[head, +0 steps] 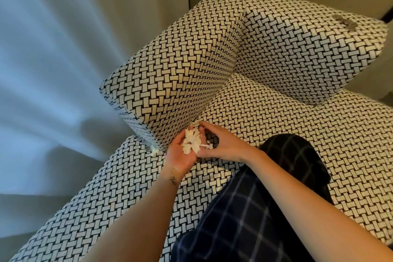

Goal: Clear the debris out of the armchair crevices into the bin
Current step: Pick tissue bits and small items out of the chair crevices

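Note:
The armchair (276,125) is covered in a black-and-white woven pattern. My left hand (180,155) lies palm up at the crevice between the seat and the left armrest (176,74), cupping a heap of white torn paper scraps (191,141). My right hand (221,144) sits just to its right on the seat, pinching a white scrap (204,146) at the edge of the heap. Another white scrap (154,151) lies at the front foot of the armrest. No bin is in view.
A cushion (308,53) of the same fabric leans in the back corner, with a grey smudge (345,22) near its top. My knee in dark checked trousers (265,208) rests on the seat. Pale curtains (53,59) hang left and behind.

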Tool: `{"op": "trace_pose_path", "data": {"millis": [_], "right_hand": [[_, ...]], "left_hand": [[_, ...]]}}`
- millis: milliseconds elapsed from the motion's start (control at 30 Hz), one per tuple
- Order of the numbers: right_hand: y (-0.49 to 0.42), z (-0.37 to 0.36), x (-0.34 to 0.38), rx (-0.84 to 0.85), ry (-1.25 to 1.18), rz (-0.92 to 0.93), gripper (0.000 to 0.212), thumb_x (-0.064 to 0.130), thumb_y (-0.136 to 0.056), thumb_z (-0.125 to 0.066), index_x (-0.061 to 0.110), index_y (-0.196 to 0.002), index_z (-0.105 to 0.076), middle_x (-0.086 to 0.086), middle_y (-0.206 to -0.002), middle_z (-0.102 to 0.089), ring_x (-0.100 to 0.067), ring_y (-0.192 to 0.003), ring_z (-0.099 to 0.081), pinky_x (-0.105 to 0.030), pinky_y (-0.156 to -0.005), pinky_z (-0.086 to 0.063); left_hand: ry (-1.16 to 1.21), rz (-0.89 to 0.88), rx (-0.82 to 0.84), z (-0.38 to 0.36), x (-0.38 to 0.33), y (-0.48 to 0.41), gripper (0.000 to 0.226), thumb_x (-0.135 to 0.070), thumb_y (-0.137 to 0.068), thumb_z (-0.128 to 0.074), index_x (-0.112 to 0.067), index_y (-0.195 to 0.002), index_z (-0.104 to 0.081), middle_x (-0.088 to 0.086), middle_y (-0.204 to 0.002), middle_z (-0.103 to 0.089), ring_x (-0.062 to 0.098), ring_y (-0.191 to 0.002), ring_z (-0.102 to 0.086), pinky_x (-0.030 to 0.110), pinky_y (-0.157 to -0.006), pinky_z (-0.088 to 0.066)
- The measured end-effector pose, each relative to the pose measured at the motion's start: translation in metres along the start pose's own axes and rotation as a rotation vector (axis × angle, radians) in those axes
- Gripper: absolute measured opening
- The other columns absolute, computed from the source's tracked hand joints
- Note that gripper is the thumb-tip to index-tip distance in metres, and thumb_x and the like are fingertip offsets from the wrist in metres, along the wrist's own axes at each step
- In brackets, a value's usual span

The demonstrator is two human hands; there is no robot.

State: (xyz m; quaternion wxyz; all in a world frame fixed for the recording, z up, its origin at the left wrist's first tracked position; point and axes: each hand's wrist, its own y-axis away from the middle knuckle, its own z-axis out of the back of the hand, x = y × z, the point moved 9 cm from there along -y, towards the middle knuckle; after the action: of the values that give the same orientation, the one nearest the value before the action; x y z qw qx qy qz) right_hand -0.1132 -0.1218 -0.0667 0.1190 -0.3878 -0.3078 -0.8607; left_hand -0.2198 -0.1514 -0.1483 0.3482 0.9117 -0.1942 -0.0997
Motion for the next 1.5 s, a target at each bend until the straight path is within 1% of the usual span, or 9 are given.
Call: {"op": "trace_pose_path", "data": {"millis": [200,400,533,667,833,967,1267,1400,1500], "right_hand": [[0.007,0.011,0.007,-0.191,-0.029,0.045,0.088,0.033,-0.083,-0.082,0.031,-0.156,-0.034,0.005,-0.127,-0.044,-0.012,-0.106,-0.053,-0.018,-0.091,-0.042],[0.008,0.009,0.011,-0.324,-0.173,0.088,0.06,0.012,-0.082,-0.08,0.023,-0.136,-0.058,0.001,-0.104,-0.063,-0.005,-0.082,-0.057,-0.007,-0.068,-0.046],[0.008,0.004,0.02,-0.351,-0.221,0.105,0.031,0.012,-0.081,-0.081,0.022,-0.106,-0.065,0.001,-0.1,-0.065,-0.016,-0.091,-0.065,-0.028,-0.073,-0.06],[0.009,-0.011,0.031,-0.294,-0.131,0.154,0.014,0.021,-0.089,-0.075,0.024,-0.101,-0.069,0.007,-0.12,-0.062,-0.003,-0.102,-0.061,-0.022,-0.092,-0.052],[0.011,-0.024,0.031,-0.2,-0.107,0.154,0.035,0.0,-0.097,-0.056,0.025,-0.112,-0.075,0.004,-0.147,-0.054,-0.012,-0.141,-0.042,-0.03,-0.121,-0.03],[0.008,-0.024,0.037,-0.257,-0.068,0.186,0.035,-0.004,-0.095,-0.059,0.022,-0.111,-0.076,0.006,-0.137,-0.062,-0.012,-0.134,-0.049,-0.034,-0.12,-0.032],[0.005,-0.014,0.05,-0.369,-0.014,0.31,0.008,0.014,-0.088,-0.073,0.019,-0.083,-0.072,0.014,-0.107,-0.06,-0.005,-0.113,-0.045,-0.016,-0.097,-0.031],[-0.003,0.008,0.045,-0.501,-0.164,0.241,0.016,0.009,-0.092,-0.062,0.02,-0.085,-0.071,0.01,-0.102,-0.063,-0.008,-0.11,-0.049,-0.023,-0.098,-0.035],[-0.014,0.018,0.035,-0.541,-0.188,0.151,0.016,0.011,-0.094,-0.059,0.022,-0.096,-0.071,0.011,-0.108,-0.061,-0.012,-0.118,-0.046,-0.031,-0.102,-0.036]], "left_hand": [[0.096,-0.015,-0.032,-0.006,0.002,-0.001,0.046,-0.018,-0.106,-0.044,0.009,-0.142,-0.049,0.031,-0.137,-0.059,0.032,-0.133,-0.056,0.038,-0.115,-0.043],[0.053,-0.043,0.045,-0.02,0.009,0.012,0.045,-0.024,-0.108,-0.039,0.006,-0.138,-0.055,0.025,-0.125,-0.066,0.032,-0.119,-0.061,0.043,-0.101,-0.049],[0.019,-0.069,0.052,-0.02,0.009,0.009,0.047,-0.026,-0.107,-0.036,0.002,-0.139,-0.055,0.02,-0.123,-0.064,0.029,-0.112,-0.062,0.042,-0.101,-0.05],[0.074,-0.086,0.02,-0.014,0.01,0.013,0.043,-0.027,-0.108,-0.039,0.004,-0.129,-0.061,0.019,-0.116,-0.069,0.026,-0.111,-0.065,0.037,-0.101,-0.052],[0.058,-0.087,-0.039,-0.004,0.007,0.008,0.048,-0.029,-0.109,-0.036,0.002,-0.142,-0.051,0.019,-0.121,-0.068,0.026,-0.117,-0.062,0.033,-0.113,-0.044],[-0.058,-0.105,-0.051,-0.003,0.009,0.014,0.049,-0.036,-0.109,-0.038,0.0,-0.133,-0.061,0.019,-0.116,-0.072,0.029,-0.126,-0.06,0.038,-0.108,-0.046],[-0.13,-0.044,0.015,-0.001,0.005,0.014,0.044,-0.027,-0.109,-0.038,0.005,-0.106,-0.068,0.018,-0.093,-0.069,0.025,-0.082,-0.073,0.035,-0.072,-0.063],[-0.254,-0.072,-0.04,0.012,-0.005,0.009,0.043,-0.027,-0.11,-0.042,-0.003,-0.145,-0.049,0.018,-0.129,-0.058,0.023,-0.125,-0.056,0.033,-0.112,-0.043],[-0.234,-0.032,-0.045,0.016,-0.003,0.009,0.045,-0.023,-0.107,-0.047,-0.005,-0.149,-0.046,0.016,-0.136,-0.057,0.024,-0.125,-0.056,0.032,-0.116,-0.039]]}}
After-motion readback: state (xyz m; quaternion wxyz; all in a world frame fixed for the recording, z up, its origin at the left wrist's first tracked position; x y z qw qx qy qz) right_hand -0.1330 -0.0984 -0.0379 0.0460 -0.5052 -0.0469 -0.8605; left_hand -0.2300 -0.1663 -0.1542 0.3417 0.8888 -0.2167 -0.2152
